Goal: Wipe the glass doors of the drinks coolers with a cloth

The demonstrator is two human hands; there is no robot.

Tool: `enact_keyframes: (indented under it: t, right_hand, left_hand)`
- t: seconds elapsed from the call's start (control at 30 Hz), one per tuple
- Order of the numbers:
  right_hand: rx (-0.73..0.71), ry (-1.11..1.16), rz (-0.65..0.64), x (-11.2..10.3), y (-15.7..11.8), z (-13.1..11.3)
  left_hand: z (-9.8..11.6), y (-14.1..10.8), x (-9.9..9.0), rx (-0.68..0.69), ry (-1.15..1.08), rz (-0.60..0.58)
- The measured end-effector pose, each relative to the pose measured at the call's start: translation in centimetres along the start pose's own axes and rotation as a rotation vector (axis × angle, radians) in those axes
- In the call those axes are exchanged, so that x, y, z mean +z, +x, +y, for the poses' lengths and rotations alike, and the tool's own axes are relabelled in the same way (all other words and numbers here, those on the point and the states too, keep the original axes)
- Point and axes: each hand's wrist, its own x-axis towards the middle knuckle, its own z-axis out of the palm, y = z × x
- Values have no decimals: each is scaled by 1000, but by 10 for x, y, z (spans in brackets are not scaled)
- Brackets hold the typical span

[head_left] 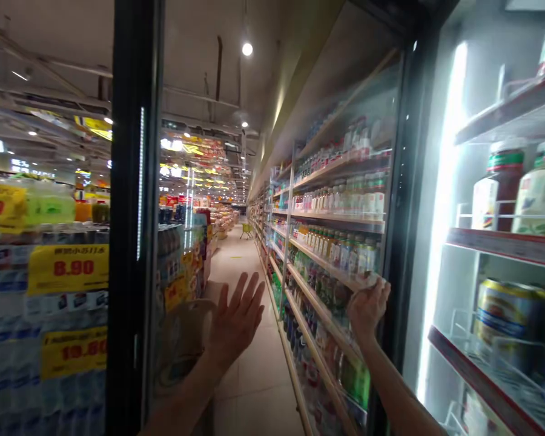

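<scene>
Glass door (134,181) stands ajar before me, its right edge beside the lit cooler. My left hand (236,315) is raised at its lower half, fingers spread and grasping nothing; I cannot tell whether they touch the pane. My right hand (367,312), close to the door's right edge, is curled tight around a pale wad (371,281), cloth or paper, too blurred to say which.

I judge the opening done and the handling of the glass under way; how much is left I cannot tell. The pane is black-framed and mostly see-through, misty towards its upper right corner.

To my right, bottles (497,188) stand behind the wire guard on one cooler shelf's front edge, with a yellow-topped can (504,312) on the shelf below. Past the door's left edge hang yellow price signs (68,269). Through the glass, drink shelves (338,218) run back towards a yellowish cart (246,230) in the aisle.
</scene>
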Motion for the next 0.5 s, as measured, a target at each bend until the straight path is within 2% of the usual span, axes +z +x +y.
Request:
enact_keyframes:
  t: [0.07, 0.2, 0.27, 0.33, 0.37, 0.43, 0.5]
  right_hand:
    - [-128, 53, -43, 1, -18, -22]
    - [-607, 161, -273, 0, -65, -80]
    - [-734, 164, -352, -2, -76, -84]
    - [-705, 139, -333, -4, -71, -64]
    - [-630, 114, -301, -6, -64, -48]
    - [-370, 45, -200, -7, -47, -15]
    - [-109, -14, -109, -8, -36, 6]
  left_hand:
    - [-2, 2, 1, -4, 3, 5]
    - [-5, 2, 5, -5, -2, -5]
    - [-6, 2, 6, -9, -7, -17]
    - [-7, 2, 8, -12, -11, -22]
    - [-8, 2, 8, -12, -13, -23]
    - [-8, 1, 10, -11, -16, -24]
    - [-9, 1, 12, -11, -14, -21]
